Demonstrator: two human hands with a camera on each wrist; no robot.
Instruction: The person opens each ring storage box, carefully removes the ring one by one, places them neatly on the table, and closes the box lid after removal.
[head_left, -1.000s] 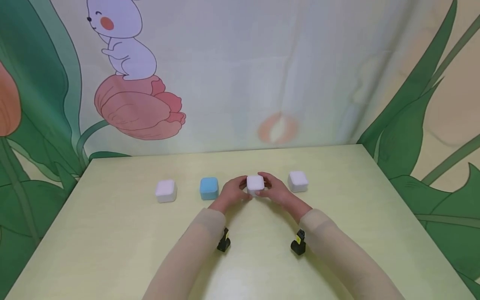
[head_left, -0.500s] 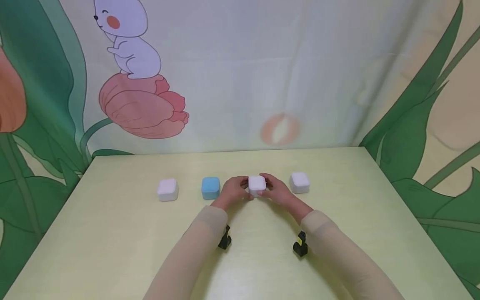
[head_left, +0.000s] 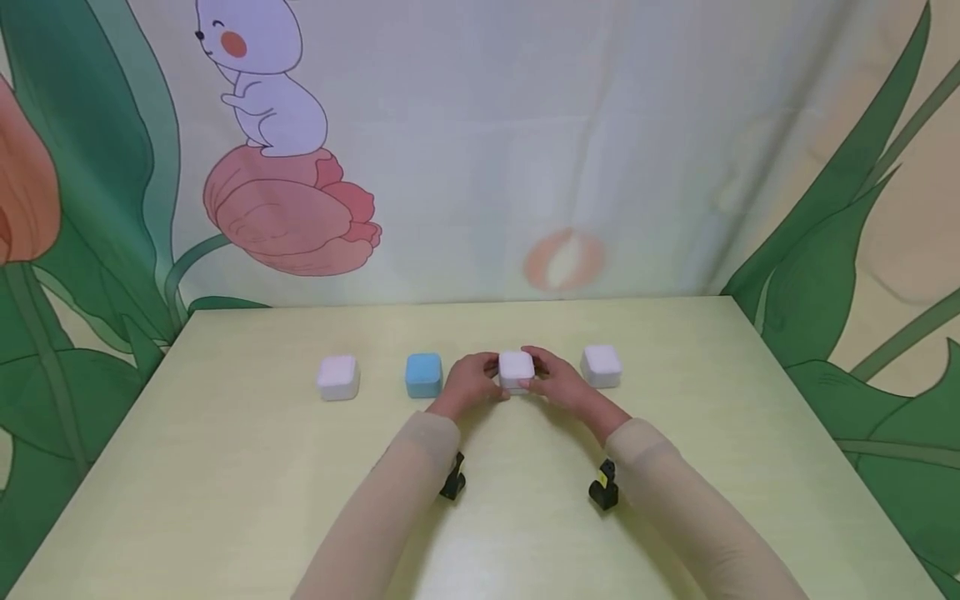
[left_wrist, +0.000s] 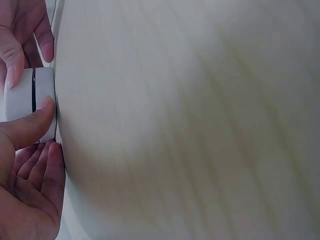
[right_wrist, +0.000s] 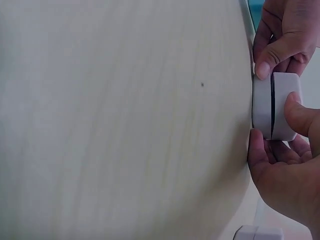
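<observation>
A small white box point(head_left: 516, 364) with rounded corners stands on the table between both hands. A dark gap runs between its upper part point(right_wrist: 287, 112) and its lower part point(right_wrist: 262, 107), wider at one end in the right wrist view. My left hand point(head_left: 471, 383) grips it from the left, thumb on the lower part. From the right, my right hand point(head_left: 558, 383) holds it with the thumb on the upper part. Left of the left hand sits a blue box point(head_left: 423, 376); right of the right hand, another white box point(head_left: 602, 367). The inside is hidden.
At the row's left end stands one more pale white box point(head_left: 339, 378). The pale yellow table point(head_left: 225, 492) ends at the back against a curtain point(head_left: 450, 167) printed with a rabbit and flowers. Black wrist cameras hang below both sleeves.
The head view has shifted slightly, so everything sits a little further right in it. Both hands stay on the white box; a seam below its upper part now shows faintly.
</observation>
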